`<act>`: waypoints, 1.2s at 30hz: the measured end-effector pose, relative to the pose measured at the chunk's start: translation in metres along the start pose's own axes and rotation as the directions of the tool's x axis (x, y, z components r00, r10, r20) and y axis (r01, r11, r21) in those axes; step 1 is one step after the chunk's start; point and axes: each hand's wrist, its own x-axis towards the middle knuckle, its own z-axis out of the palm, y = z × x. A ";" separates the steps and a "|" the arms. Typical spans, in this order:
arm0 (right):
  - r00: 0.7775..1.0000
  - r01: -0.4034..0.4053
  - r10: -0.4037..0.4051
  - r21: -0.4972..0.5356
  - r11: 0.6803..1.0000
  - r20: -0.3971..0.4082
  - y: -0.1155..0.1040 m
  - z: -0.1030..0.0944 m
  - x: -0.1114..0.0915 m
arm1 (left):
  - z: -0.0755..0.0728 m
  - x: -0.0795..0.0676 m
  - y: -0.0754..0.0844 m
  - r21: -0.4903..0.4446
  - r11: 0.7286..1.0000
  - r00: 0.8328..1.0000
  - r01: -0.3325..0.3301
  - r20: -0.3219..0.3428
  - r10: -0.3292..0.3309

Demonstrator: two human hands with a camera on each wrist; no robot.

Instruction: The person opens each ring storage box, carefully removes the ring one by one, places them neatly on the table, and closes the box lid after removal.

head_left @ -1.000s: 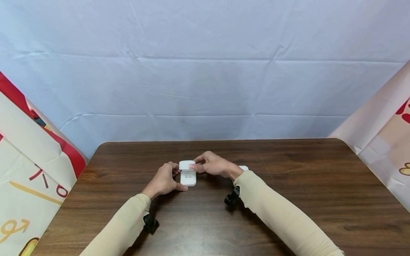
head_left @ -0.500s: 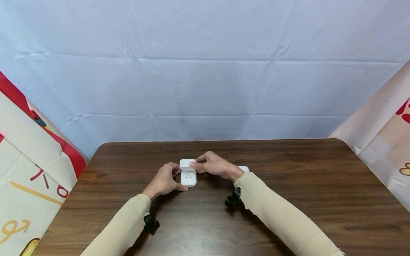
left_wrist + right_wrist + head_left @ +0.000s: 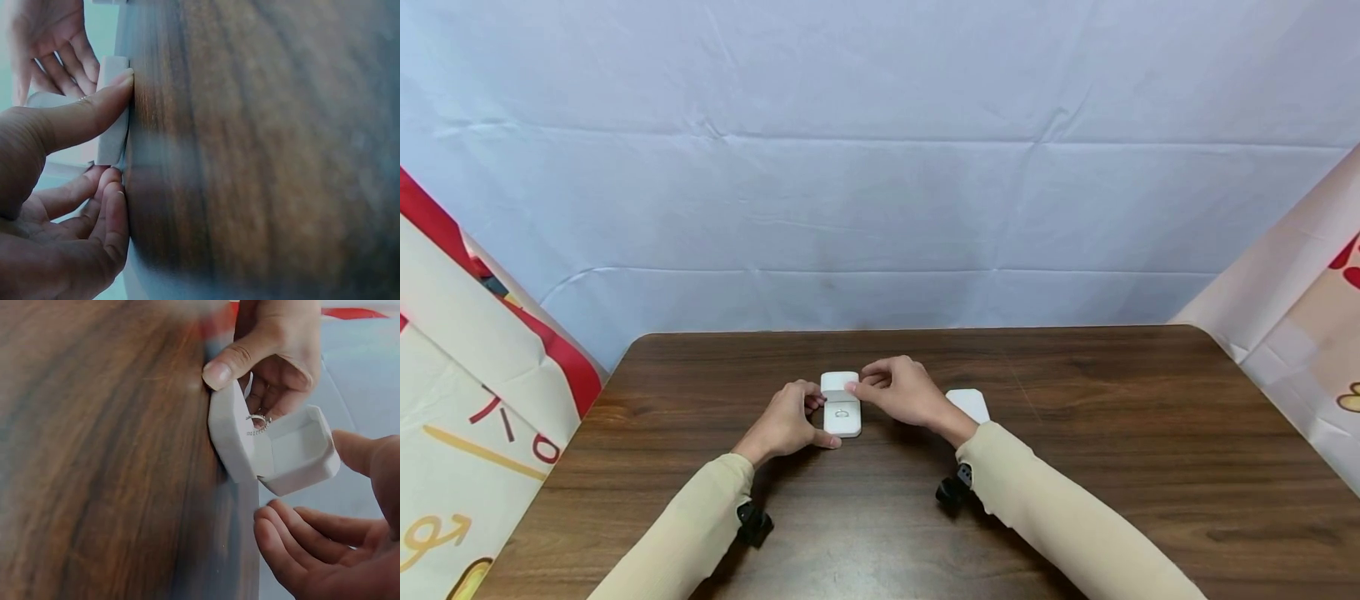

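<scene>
A small white ring box [image 3: 842, 427] stands on the table with its lid [image 3: 294, 478] raised. A silver ring [image 3: 259, 428] sits upright in its slot. My left hand [image 3: 781, 423] steadies the base, thumb across the front edge and fingers at the left side and back, as the left wrist view of the box [image 3: 112, 139] also shows. At the lid's right edge rests the thumb of my right hand [image 3: 908, 395]. The other fingers of that hand lie loosely bent behind, apart from the lid in the right wrist view.
A flat white piece [image 3: 970, 403] with cut corners lies just right of my right wrist, partly hidden by it. The brown wooden table [image 3: 1112, 433] ends at a pale cloth backdrop [image 3: 880, 208]. Printed cloths hang at both sides.
The lid has tilted further back, showing more of its inside. My right fingers have come away from it, and the right hand has shifted slightly right, uncovering more of the white piece.
</scene>
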 end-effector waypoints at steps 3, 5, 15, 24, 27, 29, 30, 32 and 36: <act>0.999 0.038 -0.037 0.010 0.999 -0.040 -0.002 0.000 -0.004 | 0.000 0.000 0.000 0.001 1.000 1.000 0.000 0.003 0.000; 0.997 0.060 -0.059 0.019 0.998 -0.056 -0.002 -0.001 -0.007 | 0.000 0.000 0.000 0.000 1.000 1.000 -0.001 0.004 0.001; 0.969 0.225 -0.228 -0.042 0.973 -0.094 0.001 0.001 -0.024 | -0.001 0.000 0.000 0.005 1.000 1.000 -0.002 0.009 0.002; 0.959 0.271 -0.273 -0.038 0.962 -0.079 0.006 0.011 -0.029 | -0.001 -0.001 0.000 0.001 1.000 1.000 0.000 0.014 0.000; 0.958 0.272 -0.275 -0.049 0.961 -0.078 0.007 0.015 -0.027 | -0.001 0.000 0.000 0.003 1.000 1.000 -0.001 0.015 0.001; 0.959 0.270 -0.274 -0.058 0.961 -0.077 0.008 0.017 -0.026 | -0.002 0.000 0.000 0.003 1.000 1.000 -0.005 0.018 0.005; 0.959 0.269 -0.273 -0.063 0.961 -0.078 0.008 0.019 -0.025 | -0.002 0.000 0.000 0.003 1.000 1.000 -0.004 0.019 0.004; 0.957 0.273 -0.279 -0.076 0.959 -0.084 0.008 0.022 -0.023 | -0.002 0.000 0.000 0.003 1.000 1.000 -0.004 0.022 0.004; 0.955 0.270 -0.280 -0.109 0.957 -0.097 0.007 0.027 -0.019 | -0.002 0.000 0.000 0.004 1.000 1.000 -0.001 0.025 0.001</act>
